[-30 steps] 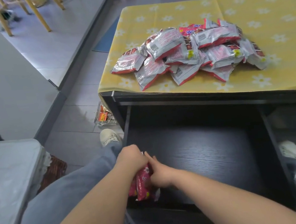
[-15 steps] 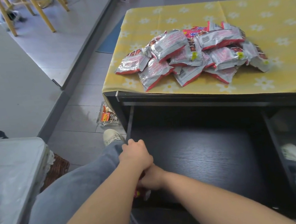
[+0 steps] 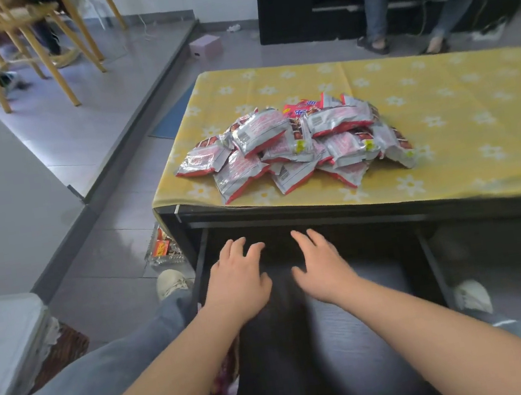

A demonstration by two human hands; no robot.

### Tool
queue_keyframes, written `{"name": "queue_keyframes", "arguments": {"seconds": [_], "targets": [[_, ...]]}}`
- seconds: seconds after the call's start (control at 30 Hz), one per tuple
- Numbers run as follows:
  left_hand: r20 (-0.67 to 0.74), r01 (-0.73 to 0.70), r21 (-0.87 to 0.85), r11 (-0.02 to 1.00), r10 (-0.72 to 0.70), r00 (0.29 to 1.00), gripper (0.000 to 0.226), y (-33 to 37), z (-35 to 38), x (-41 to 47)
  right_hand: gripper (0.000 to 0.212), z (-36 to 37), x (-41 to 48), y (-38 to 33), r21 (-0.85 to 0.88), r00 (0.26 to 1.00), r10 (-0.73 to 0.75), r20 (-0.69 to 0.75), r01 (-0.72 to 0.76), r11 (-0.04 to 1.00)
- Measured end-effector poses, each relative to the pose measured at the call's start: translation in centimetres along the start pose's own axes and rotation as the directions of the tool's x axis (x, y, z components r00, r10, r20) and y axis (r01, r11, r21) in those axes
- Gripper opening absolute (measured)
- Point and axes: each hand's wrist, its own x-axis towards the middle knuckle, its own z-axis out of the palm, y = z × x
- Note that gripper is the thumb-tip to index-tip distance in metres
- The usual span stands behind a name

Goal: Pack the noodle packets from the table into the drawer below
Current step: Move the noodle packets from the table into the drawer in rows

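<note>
Noodle packets (image 3: pixel 295 144) sit in a loose silver-and-red heap near the front edge of the tabletop (image 3: pixel 446 135), on the yellow flowered cloth (image 3: pixel 489 88). That puts them directly above the drawer (image 3: pixel 355 318), pulled wide open below, so each trip should be a short one, straight up and straight back down. Most of the job looks undone: the pile is big and the dark drawer floor shows mostly bare.

From the head view, the only one we have, a bit of red packet (image 3: pixel 226 376) peeks out at the drawer's near-left corner, half hidden under the left forearm. How many lie there I cannot tell.

Now the hands. The left hand (image 3: pixel 236 285) is over the drawer's left side, palm down, fingers spread and loose, gripping nothing. The right hand (image 3: pixel 322 272) is just beside it, apart, also palm down and empty, fingers fanned toward the table edge. Both forearms stretch forward side by side, fingertips pointing at the pile. My read is that both are lined up for a reach up to the heap, likely a two-handed scoop.
</note>
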Motion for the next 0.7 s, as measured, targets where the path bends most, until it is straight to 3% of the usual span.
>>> {"name": "queue_keyframes", "arguments": {"seconds": [0.13, 0.37, 0.57, 0.7], "targets": [[-0.076, -0.06, -0.033, 0.998, 0.058, 0.995, 0.064, 2.9, -1.9, 2.5, 0.069, -5.4, 0.8, 2.2, -0.024, 0.983, -0.029, -0.182, 0.026, 0.999], [-0.203, -0.179, 0.026, 0.983, 0.181, 0.962, 0.062, 7.5, -4.9, 7.6, 0.061, -11.8, 3.8, 5.3, -0.133, 0.923, -0.099, -0.371, 0.053, 0.99], [-0.353, -0.174, 0.068, 0.982, 0.187, 0.917, 0.064, 9.3, -7.5, 12.4, 0.06, -15.0, 8.0, 6.7, -0.209, 0.895, -0.117, -0.43, 0.028, 0.978], [-0.368, -0.152, 0.089, 0.984, 0.174, 0.913, 0.064, 9.2, -9.3, 15.9, 0.059, -17.1, 10.9, 6.3, -0.254, 0.868, -0.152, -0.473, 0.031, 0.967]]}}
